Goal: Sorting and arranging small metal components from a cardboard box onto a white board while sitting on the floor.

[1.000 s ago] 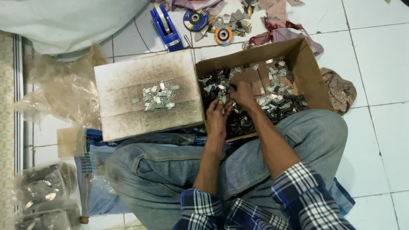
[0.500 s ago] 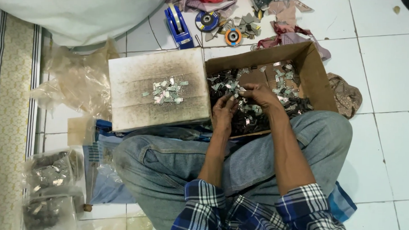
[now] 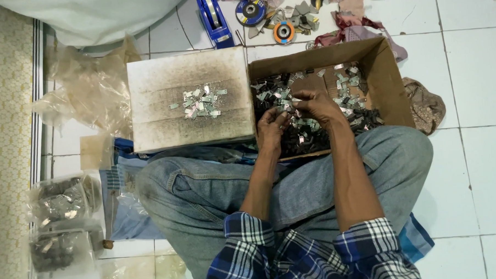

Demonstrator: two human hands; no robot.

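I sit cross-legged in jeans on a white tiled floor. Both hands reach into an open cardboard box [image 3: 385, 68] holding several small silvery and dark metal pieces [image 3: 308, 134]. My left hand [image 3: 272, 127] curls its fingers on a small piece at the heap's middle. My right hand [image 3: 315, 107] is just beside it, its fingertips pinching small pieces near the left hand's fingers. Left of the box stands a closed, sooty carton [image 3: 165, 120] with a little pile of silvery metal pieces [image 3: 200, 101] on its top.
A blue tape dispenser [image 3: 213, 17], round grinding discs [image 3: 252, 12] and rags [image 3: 354, 26] lie beyond the boxes. Crumpled clear plastic [image 3: 89, 87] and clear bags of parts [image 3: 61, 220] sit at my left, by a patterned mat [image 3: 10, 164]. A cloth [image 3: 425, 103] lies right of the box.
The view has shifted, so the boxes sit further right in the frame. My hands stay in the box, working close together among the pieces.
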